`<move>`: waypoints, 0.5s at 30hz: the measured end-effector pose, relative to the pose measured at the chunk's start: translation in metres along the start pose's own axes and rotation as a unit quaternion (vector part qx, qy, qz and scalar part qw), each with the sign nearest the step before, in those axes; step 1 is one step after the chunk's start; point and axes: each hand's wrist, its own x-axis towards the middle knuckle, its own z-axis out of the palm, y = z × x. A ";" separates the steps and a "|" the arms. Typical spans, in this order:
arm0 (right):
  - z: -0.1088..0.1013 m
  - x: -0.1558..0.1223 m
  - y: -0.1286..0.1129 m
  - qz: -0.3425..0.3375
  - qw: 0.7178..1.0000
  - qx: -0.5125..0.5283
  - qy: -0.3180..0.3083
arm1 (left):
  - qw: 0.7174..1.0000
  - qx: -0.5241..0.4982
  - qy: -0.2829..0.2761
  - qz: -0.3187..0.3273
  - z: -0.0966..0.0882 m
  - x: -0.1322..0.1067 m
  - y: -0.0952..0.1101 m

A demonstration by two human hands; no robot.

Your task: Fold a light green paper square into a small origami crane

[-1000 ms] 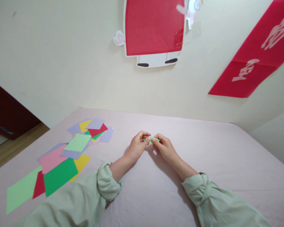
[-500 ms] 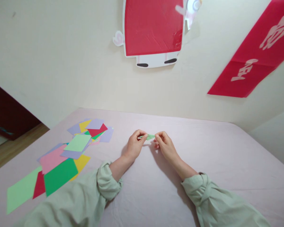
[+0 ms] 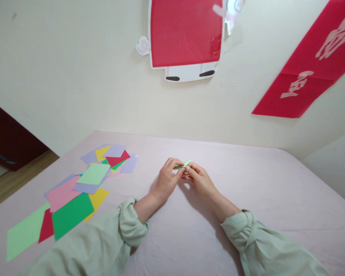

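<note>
A small folded piece of light green paper (image 3: 183, 165) is pinched between both my hands over the middle of the pink sheet (image 3: 264, 199). My left hand (image 3: 166, 180) grips its left end with thumb and fingers closed. My right hand (image 3: 199, 179) holds the right part, fingertips pressed together just under the paper's raised tip. Both wrists rest low over the sheet, and my pale green sleeves are rolled up at the forearms.
A loose spread of coloured paper squares (image 3: 74, 191), green, yellow, pink, lilac and red, lies on the sheet to the left. A wall rises behind, with a red and white cut-out (image 3: 186, 38) and a red banner (image 3: 304, 73). A wooden floor (image 3: 14, 180) shows beyond the left edge.
My hands have drawn closer together around the green paper, and its right tip now points up and to the right instead of lying level between them.
</note>
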 end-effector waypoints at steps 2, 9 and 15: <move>-0.001 0.000 0.000 -0.002 1.000 -0.002 0.000 | 1.000 0.000 -0.002 -0.005 0.000 0.000 -0.001; 0.000 0.000 -0.001 0.000 1.000 0.002 0.002 | 1.000 -0.003 -0.001 -0.017 0.002 -0.002 -0.006; 0.000 0.001 -0.001 -0.010 1.000 0.000 0.004 | 1.000 0.013 -0.005 0.005 0.001 -0.001 -0.004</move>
